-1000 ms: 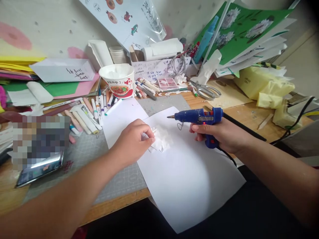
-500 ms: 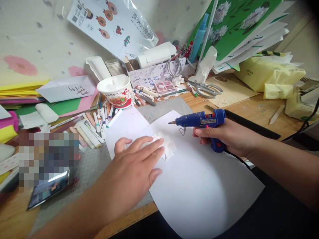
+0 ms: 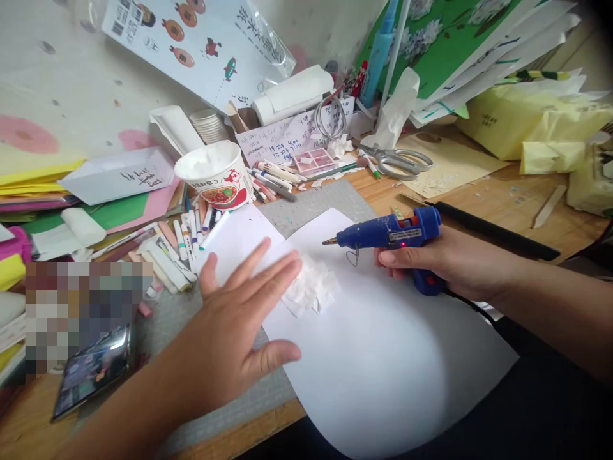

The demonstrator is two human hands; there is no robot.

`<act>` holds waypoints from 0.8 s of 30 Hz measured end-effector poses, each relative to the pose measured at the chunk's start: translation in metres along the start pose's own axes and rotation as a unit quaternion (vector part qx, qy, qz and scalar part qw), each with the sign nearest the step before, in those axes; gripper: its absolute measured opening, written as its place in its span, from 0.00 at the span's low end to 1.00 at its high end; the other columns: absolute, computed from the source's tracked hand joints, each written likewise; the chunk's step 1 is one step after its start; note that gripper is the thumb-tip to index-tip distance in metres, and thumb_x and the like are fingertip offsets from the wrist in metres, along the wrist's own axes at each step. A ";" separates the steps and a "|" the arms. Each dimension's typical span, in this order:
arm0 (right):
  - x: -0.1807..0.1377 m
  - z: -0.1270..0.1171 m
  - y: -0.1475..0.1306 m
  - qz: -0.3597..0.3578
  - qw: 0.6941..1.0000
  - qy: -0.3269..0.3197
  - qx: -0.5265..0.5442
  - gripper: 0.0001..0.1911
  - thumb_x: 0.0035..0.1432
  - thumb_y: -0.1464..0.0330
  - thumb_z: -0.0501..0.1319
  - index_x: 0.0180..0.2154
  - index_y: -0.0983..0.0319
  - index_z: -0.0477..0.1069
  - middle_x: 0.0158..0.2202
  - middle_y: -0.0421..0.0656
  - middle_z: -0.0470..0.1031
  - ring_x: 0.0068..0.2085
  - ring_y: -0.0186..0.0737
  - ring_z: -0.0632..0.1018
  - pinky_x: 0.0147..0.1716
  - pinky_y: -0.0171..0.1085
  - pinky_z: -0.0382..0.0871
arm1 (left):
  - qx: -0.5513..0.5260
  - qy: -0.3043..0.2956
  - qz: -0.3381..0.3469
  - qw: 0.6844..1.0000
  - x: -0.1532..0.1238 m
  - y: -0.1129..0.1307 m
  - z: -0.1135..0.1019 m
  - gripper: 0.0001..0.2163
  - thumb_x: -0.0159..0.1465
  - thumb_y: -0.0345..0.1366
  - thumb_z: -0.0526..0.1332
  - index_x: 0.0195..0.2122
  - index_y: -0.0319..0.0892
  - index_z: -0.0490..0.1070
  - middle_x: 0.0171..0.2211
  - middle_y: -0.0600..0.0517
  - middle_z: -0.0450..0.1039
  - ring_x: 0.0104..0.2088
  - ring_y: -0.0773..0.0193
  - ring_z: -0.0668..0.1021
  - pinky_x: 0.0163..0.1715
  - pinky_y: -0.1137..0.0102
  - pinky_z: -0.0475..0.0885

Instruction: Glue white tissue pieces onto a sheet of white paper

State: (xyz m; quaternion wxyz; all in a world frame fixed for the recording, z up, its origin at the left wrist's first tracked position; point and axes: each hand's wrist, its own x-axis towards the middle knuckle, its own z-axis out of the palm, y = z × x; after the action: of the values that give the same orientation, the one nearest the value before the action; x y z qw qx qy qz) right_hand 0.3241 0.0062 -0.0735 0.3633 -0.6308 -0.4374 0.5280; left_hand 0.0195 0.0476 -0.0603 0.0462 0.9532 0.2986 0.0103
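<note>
1. The glue gun [image 3: 387,230] is in the right hand [image 3: 462,259], whose fingers are closed around its handle; its tip points across the white sheet [image 3: 368,370], near the crumpled paper [image 3: 313,284]. Whether the tip hovers or touches cannot be told.
2. The gun looks like hard plastic, rigid and fairly light, perhaps a little nose-heavy. The handle is the sound place to hold; the metal tip is best avoided, since the red light suggests power and heat. The cord [image 3: 472,306] may tug at the grip.
3. The left hand [image 3: 227,338] holds nothing: its fingers are spread apart, their tips at the near edge of the crumpled paper. Contact cannot be told.
4. That paper lies on the white sheet, and should be very light, soft and easily torn or flattened. A gentle pinch at its outer edge would suit it.
5. The sheet looks thin and bendy, overhanging the edge of the worktop [image 3: 507,191]; it would likely slide or crease, so flat pressure near its border would steady it.
</note>
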 end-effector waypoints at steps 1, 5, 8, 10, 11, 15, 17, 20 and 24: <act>0.000 0.000 0.000 0.003 1.000 0.005 0.002 0.16 0.45 0.59 0.71 0.31 0.61 0.70 0.23 0.39 0.71 0.24 0.33 0.69 0.19 0.32 0.54 | 0.016 0.029 -0.018 0.999 0.001 0.002 0.000 0.35 0.65 0.62 0.42 0.68 0.50 0.51 0.69 0.43 0.51 0.69 0.40 0.48 0.59 0.37 0.32; 0.000 0.001 -0.002 0.006 1.000 0.007 0.010 0.19 0.42 0.56 0.71 0.31 0.61 0.70 0.21 0.38 0.70 0.23 0.32 0.68 0.17 0.31 0.53 | 0.051 0.033 0.019 0.998 0.002 0.008 0.010 0.35 0.60 0.66 0.47 0.64 0.54 0.61 0.71 0.43 0.44 0.68 0.32 0.43 0.56 0.30 0.32; 0.000 0.003 -0.003 0.000 1.000 0.003 0.009 0.20 0.40 0.55 0.72 0.31 0.61 0.71 0.21 0.38 0.71 0.24 0.33 0.69 0.18 0.31 0.54 | 0.046 -0.024 0.043 0.998 0.004 0.008 0.017 0.38 0.59 0.67 0.48 0.65 0.53 0.57 0.71 0.42 0.41 0.67 0.28 0.41 0.52 0.25 0.35; 0.000 0.004 -0.003 -0.003 1.000 0.005 0.005 0.20 0.39 0.56 0.72 0.30 0.61 0.71 0.21 0.38 0.71 0.23 0.33 0.69 0.17 0.31 0.54 | 0.041 -0.042 0.042 0.997 0.006 0.007 0.017 0.40 0.58 0.68 0.46 0.66 0.52 0.56 0.71 0.41 0.39 0.67 0.27 0.40 0.51 0.24 0.36; 0.000 0.004 -0.004 -0.003 1.000 0.008 0.004 0.20 0.39 0.56 0.72 0.29 0.61 0.71 0.21 0.38 0.70 0.23 0.32 0.68 0.17 0.31 0.54 | 0.039 -0.042 0.040 0.998 0.006 0.006 0.016 0.41 0.57 0.69 0.45 0.67 0.52 0.55 0.71 0.41 0.38 0.67 0.27 0.40 0.51 0.24 0.37; -0.001 0.006 -0.003 -0.005 1.000 0.018 0.006 0.18 0.40 0.58 0.72 0.28 0.61 0.70 0.21 0.37 0.70 0.21 0.31 0.68 0.17 0.30 0.53 | 0.037 -0.035 0.017 0.999 0.002 0.004 0.010 0.47 0.54 0.71 0.42 0.69 0.49 0.48 0.71 0.40 0.30 0.67 0.27 0.38 0.52 0.25 0.36; 0.000 0.006 -0.002 -0.008 1.000 0.017 0.009 0.18 0.40 0.58 0.72 0.28 0.62 0.70 0.21 0.37 0.70 0.22 0.31 0.69 0.17 0.30 0.54 | 0.033 -0.062 0.009 0.998 0.000 0.002 0.011 0.47 0.54 0.71 0.44 0.69 0.47 0.48 0.71 0.40 0.30 0.67 0.27 0.38 0.52 0.25 0.35; 0.000 0.006 -0.001 -0.013 1.000 0.016 0.013 0.18 0.42 0.58 0.72 0.30 0.62 0.70 0.21 0.37 0.70 0.22 0.31 0.69 0.17 0.30 0.53 | 0.004 -0.108 0.008 0.994 0.001 -0.001 0.013 0.45 0.55 0.70 0.45 0.69 0.49 0.48 0.71 0.40 0.31 0.67 0.27 0.38 0.53 0.25 0.36; -0.002 0.004 -0.003 -0.021 1.000 0.001 0.020 0.17 0.43 0.60 0.71 0.31 0.62 0.71 0.24 0.38 0.71 0.24 0.32 0.71 0.19 0.31 0.56 | -0.049 -0.025 -0.021 0.998 0.007 -0.009 0.010 0.42 0.58 0.69 0.43 0.69 0.52 0.47 0.71 0.40 0.38 0.67 0.30 0.45 0.55 0.28 0.37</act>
State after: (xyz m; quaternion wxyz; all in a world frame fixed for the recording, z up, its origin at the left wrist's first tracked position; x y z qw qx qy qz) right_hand 0.3198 0.0054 -0.0712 0.3871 -0.6149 -0.4396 0.5280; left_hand 0.0210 0.0581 -0.0713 0.1001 0.9435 0.3160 0.0005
